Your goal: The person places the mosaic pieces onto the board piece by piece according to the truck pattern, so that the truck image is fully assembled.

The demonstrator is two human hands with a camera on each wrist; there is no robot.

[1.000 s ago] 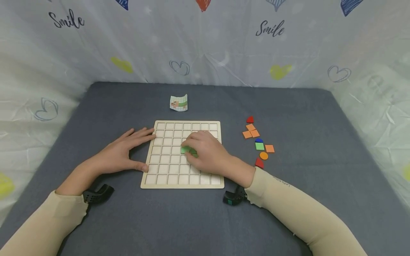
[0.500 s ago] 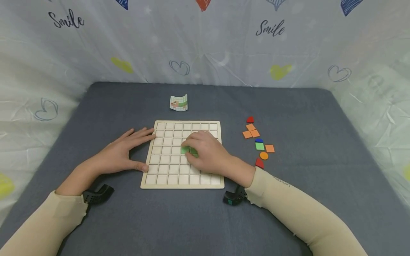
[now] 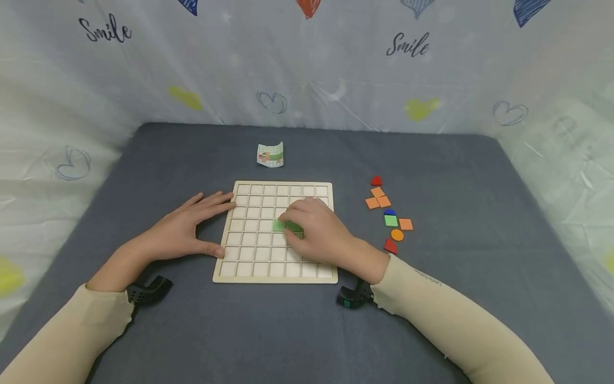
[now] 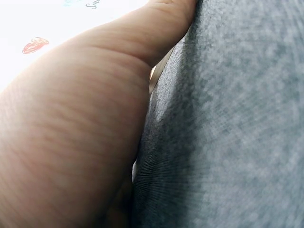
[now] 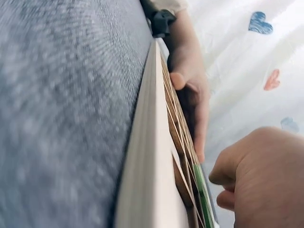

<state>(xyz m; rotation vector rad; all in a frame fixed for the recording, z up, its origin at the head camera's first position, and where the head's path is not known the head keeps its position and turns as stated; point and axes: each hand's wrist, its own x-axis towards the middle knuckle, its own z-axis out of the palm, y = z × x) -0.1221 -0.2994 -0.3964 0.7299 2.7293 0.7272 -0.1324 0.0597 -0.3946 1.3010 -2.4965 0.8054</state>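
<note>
In the head view my left hand (image 3: 179, 229) lies beside the pale wooden grid board (image 3: 275, 279), fingers extended. Its fingertips and thumb touch the board's left edge. My right hand (image 3: 318, 232) is over the board's right half with bent fingers; thumb and index finger are apart. Green square tiles (image 3: 278, 225) lie in the grid under its fingertips, partly covered by the hand. The right wrist view shows the right hand (image 5: 270, 180) just off the green strip (image 5: 202, 190), with no piece visible in its fingers. The left wrist view shows mostly the left hand's (image 4: 80, 118) skin and grey cloth.
Right of the board lie loose pieces: orange squares (image 3: 372, 203), a green square (image 3: 390, 221), a blue piece (image 3: 390, 212), an orange disc (image 3: 397, 235) and red pieces (image 3: 390, 246). A small pattern card (image 3: 271, 155) lies behind the board on the grey cloth (image 3: 273, 341).
My right hand has shifted slightly right over the board, showing more of the green tiles. The left hand keeps its place at the edge. The whole head view has shifted a little.
</note>
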